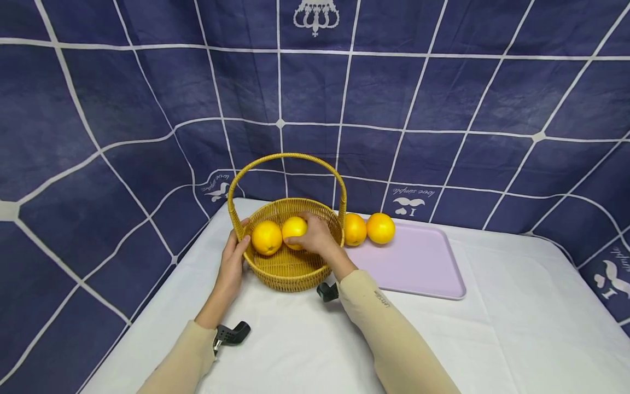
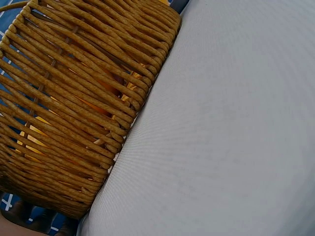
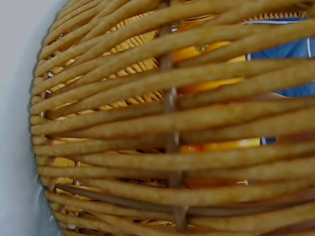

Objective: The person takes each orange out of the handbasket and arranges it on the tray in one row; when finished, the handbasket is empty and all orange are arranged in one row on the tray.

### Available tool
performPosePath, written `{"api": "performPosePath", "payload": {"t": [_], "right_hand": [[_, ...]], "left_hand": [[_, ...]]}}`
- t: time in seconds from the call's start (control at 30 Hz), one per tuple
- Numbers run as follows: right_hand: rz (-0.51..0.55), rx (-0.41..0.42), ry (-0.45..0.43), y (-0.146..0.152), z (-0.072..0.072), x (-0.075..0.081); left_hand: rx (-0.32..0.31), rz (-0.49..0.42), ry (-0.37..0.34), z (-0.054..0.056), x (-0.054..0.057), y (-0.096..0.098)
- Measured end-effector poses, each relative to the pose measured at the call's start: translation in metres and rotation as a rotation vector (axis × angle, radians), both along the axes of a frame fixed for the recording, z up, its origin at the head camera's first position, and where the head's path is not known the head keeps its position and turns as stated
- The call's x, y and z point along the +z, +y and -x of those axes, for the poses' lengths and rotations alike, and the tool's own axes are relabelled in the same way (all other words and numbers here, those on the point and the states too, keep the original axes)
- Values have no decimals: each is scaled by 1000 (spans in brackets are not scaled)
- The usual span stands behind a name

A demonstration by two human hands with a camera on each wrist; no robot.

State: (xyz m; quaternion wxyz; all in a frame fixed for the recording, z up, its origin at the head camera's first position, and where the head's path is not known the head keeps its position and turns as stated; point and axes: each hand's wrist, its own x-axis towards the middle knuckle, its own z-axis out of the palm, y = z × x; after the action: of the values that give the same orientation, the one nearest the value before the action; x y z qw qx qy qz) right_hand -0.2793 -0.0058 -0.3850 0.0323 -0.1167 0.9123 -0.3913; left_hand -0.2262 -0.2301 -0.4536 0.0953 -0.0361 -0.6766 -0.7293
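Note:
A yellow-brown wicker basket (image 1: 290,283) with a tall arched handle stands on the white-covered table. My left hand (image 1: 233,251) grips its left rim, near the foot of the handle. Inside lies one orange (image 1: 267,238) at the left. My right hand (image 1: 315,236) reaches over the right rim and holds a second orange (image 1: 293,227) beside the first, fingers over its top and thumb in front. In the left wrist view the basket's woven side (image 2: 83,98) fills the upper left. The right wrist view looks through the weave (image 3: 123,118), with orange showing behind the strands.
Right of the basket lies a lilac tray (image 1: 413,262). Two more oranges sit at the tray's back left, one orange (image 1: 355,230) close to the basket and another orange (image 1: 381,228) beside it. A dark blue checked cloth (image 1: 394,93) hangs behind the table.

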Motion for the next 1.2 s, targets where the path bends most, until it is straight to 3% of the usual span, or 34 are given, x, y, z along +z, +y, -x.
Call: {"api": "performPosePath", "payload": {"t": [0.33,0.63,0.9,1.2], "right_hand": [[-10,-29,76,14,-13,5],[86,-19,150,38,-45,21],[164,-22,172,63,-74,46],[202,-59,226,101,-88,57]], "left_hand": [[-12,3,-3,-1,-1,10],[-9,18,-14,-2,-1,14],[-12,18,-16,-4,4,10],[-3,19,-34,-4,6,4]]}}
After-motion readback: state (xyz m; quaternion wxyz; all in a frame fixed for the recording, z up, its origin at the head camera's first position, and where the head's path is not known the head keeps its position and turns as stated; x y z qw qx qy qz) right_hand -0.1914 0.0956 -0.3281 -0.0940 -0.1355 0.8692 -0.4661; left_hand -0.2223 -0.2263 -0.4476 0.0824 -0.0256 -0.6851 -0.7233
